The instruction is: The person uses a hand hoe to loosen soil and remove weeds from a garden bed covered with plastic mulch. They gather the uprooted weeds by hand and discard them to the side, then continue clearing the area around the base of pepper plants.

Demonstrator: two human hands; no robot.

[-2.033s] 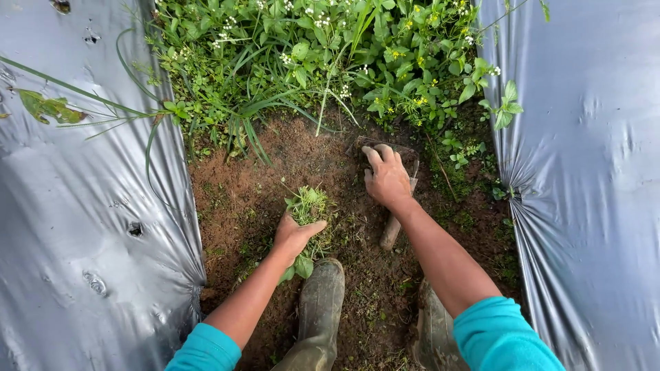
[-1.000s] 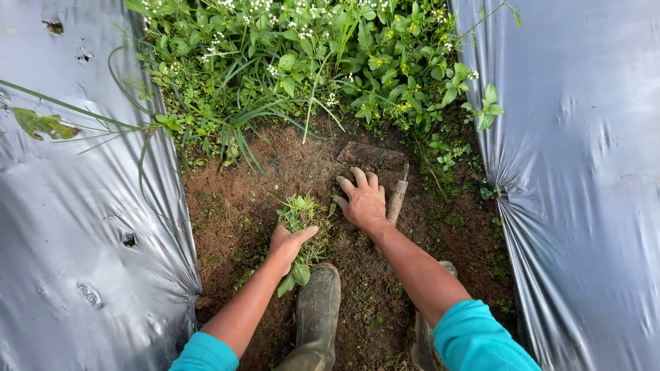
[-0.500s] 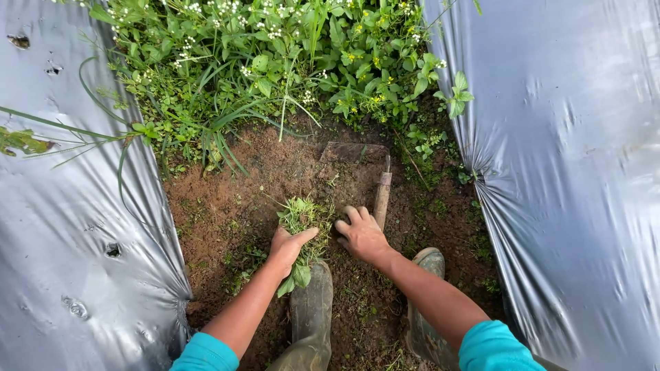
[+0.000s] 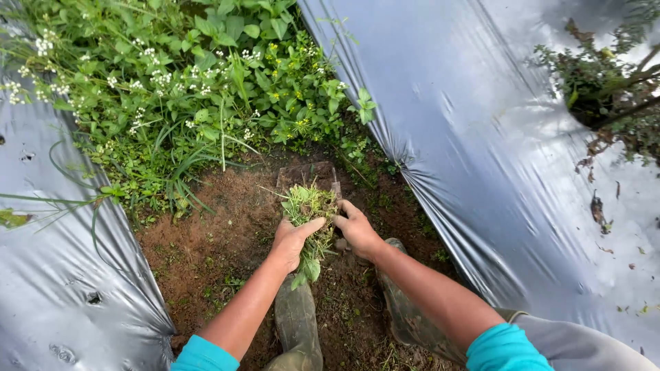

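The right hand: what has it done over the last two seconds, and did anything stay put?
The right hand left the hoe and drew back to the bunch of pulled weeds. The left hand kept gripping that bunch, and the hoe stayed lying on the soil.

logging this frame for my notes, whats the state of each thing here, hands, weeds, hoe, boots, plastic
left hand: closed around a bunch of pulled weeds
bunch of pulled weeds: uprooted, held above the soil
right hand: fingers on the side of the bunch
hoe: lying on the soil, mostly hidden behind the bunch
standing weeds: rooted, some flowering
soil strip: mostly bare near the hands
boots: muddy, planted on the soil
plastic sheeting: spread either side, wrinkled, some holes
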